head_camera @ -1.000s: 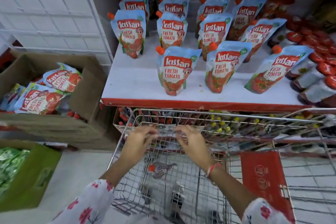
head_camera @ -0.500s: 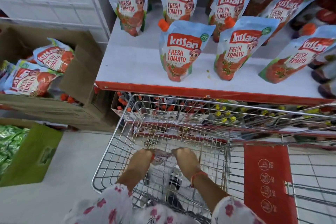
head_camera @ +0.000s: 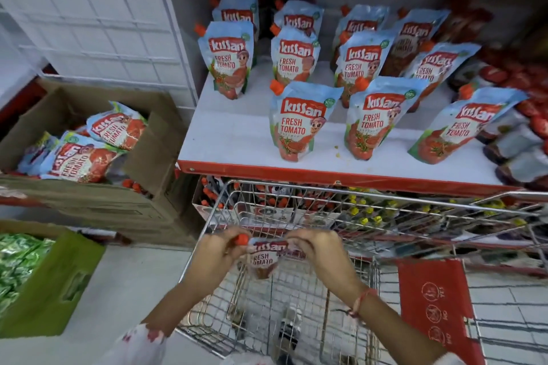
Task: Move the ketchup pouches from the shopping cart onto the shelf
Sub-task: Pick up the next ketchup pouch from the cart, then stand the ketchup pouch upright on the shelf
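A ketchup pouch point(head_camera: 264, 258) with an orange cap hangs upright above the wire shopping cart point(head_camera: 299, 299). My left hand point(head_camera: 218, 252) grips its top left corner by the cap, and my right hand point(head_camera: 317, 249) grips its top right corner. On the white shelf point(head_camera: 231, 136) with a red front edge, several matching pouches stand in rows; the nearest one point(head_camera: 299, 121) is at the front middle. The front left of the shelf is bare.
A cardboard box point(head_camera: 148, 163) holding more ketchup pouches stands left of the shelf. A green box point(head_camera: 56, 284) of green packets sits on the floor at lower left. Red-capped packs point(head_camera: 527, 127) lie at the shelf's right end. A red panel point(head_camera: 433, 308) hangs on the cart.
Both hands reached down into the cart, took hold of a pouch by its top corners and lifted it up to the height of the cart's rim.
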A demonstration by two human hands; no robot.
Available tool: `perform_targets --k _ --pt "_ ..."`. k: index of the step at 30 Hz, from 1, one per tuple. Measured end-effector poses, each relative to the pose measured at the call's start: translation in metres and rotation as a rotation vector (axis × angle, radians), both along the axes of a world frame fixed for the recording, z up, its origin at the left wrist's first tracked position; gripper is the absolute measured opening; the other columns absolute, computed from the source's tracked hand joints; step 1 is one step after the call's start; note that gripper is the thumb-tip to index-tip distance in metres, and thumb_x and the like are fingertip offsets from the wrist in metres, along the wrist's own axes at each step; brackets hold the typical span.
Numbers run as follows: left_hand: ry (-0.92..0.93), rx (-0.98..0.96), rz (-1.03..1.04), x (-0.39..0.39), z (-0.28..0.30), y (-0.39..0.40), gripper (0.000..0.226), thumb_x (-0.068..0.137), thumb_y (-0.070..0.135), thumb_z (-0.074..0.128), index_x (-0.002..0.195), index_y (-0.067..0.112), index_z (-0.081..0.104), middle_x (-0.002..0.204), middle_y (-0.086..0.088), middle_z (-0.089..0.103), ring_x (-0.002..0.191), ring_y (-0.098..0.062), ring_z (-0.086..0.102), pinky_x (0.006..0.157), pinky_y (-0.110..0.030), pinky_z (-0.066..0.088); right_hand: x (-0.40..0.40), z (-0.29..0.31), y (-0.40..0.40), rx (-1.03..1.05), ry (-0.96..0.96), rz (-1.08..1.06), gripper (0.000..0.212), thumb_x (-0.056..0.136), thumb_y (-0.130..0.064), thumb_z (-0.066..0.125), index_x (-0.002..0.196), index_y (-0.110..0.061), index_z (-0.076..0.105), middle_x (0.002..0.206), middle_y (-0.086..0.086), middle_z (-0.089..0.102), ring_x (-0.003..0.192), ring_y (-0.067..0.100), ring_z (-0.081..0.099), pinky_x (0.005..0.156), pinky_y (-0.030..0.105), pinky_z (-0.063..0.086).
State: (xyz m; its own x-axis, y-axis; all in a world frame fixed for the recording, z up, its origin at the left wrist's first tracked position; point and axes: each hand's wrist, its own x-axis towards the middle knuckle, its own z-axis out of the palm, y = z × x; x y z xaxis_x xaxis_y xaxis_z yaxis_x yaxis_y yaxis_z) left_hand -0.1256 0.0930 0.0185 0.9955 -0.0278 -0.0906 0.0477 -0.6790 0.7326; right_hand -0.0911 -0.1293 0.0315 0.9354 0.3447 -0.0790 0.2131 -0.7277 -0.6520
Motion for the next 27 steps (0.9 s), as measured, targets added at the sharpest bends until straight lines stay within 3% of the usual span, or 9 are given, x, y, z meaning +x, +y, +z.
perform_targets --k 2,3,7,9,12,17,21,27 --pt "-0.059 -0.11 0.029 0.004 0.021 0.005 0.02 0.079 0.02 0.072 0.099 0.016 0.068 0.087 0.003 0.072 0.072 0.002 0.065 0.059 -0.003 0.046 0.003 0.022 0.004 0.063 -0.081 -0.024 0.017 0.09 -0.018 0.06 0.103 -0.017 0.072 0.1 -0.001 0.076 0.079 -0.004 0.063 0.072 -0.003 0.043" --pt "-0.071 -0.183 0.06 0.006 0.032 0.007 0.018 0.079 0.019 0.072 0.097 0.017 0.068 0.087 0.003 0.073 0.075 0.003 0.066 0.059 -0.005 0.049 0.005 0.034 0.007 0.094 -0.124 -0.029 0.016 0.089 -0.02 0.062 0.101 -0.017 0.072 0.098 -0.002 0.076 0.077 -0.007 0.062 0.07 -0.005 0.041" --pt "-0.153 -0.425 0.119 0.021 0.077 0.02 0.016 0.074 0.023 0.073 0.089 0.024 0.07 0.086 0.006 0.076 0.085 -0.005 0.07 0.067 -0.012 0.056 0.021 0.082 0.02 0.244 -0.31 -0.043 0.013 0.082 -0.021 0.069 0.094 -0.017 0.075 0.091 -0.004 0.077 0.083 0.002 0.067 0.075 0.013 0.053" --pt "-0.208 -0.472 0.092 0.031 0.099 0.028 0.016 0.072 0.028 0.071 0.088 0.028 0.07 0.089 0.01 0.076 0.085 -0.005 0.071 0.068 -0.012 0.056 0.032 0.104 0.027 0.3 -0.357 -0.058 0.013 0.081 -0.019 0.071 0.093 -0.017 0.075 0.088 -0.003 0.077 0.085 0.003 0.066 0.073 0.015 0.054" --pt "-0.291 -0.447 0.076 0.051 0.131 0.043 0.017 0.069 0.033 0.072 0.087 0.034 0.069 0.089 0.013 0.076 0.085 -0.002 0.071 0.07 -0.011 0.055 0.051 0.134 0.04 0.314 -0.417 -0.063 0.013 0.082 -0.021 0.07 0.093 -0.017 0.075 0.086 0.0 0.077 0.077 0.008 0.068 0.068 0.019 0.055" --pt "-0.368 -0.405 0.095 0.092 0.168 0.068 0.01 0.071 0.025 0.074 0.08 0.029 0.071 0.084 0.008 0.077 0.084 -0.011 0.071 0.081 -0.031 0.057 0.084 0.167 0.069 0.283 -0.552 -0.054 0.012 0.084 -0.018 0.069 0.094 -0.012 0.075 0.077 0.007 0.077 0.063 0.01 0.064 0.064 0.025 0.053" --pt "-0.344 -0.355 0.108 0.122 0.179 0.085 0.012 0.076 0.009 0.073 0.083 0.018 0.069 0.084 -0.003 0.076 0.086 -0.017 0.071 0.085 -0.039 0.057 0.11 0.179 0.092 0.22 -0.582 -0.06 0.014 0.086 -0.017 0.067 0.097 -0.012 0.074 0.081 0.01 0.078 0.069 0.023 0.068 0.067 0.033 0.056" --pt "-0.291 -0.246 0.116 0.149 0.175 0.095 0.014 0.079 0.006 0.07 0.09 0.011 0.063 0.092 -0.011 0.072 0.087 -0.019 0.069 0.088 -0.043 0.057 0.145 0.171 0.117 0.056 -0.514 -0.05 0.015 0.09 -0.014 0.06 0.096 -0.008 0.073 0.087 0.017 0.076 0.078 0.032 0.065 0.064 0.025 0.04"
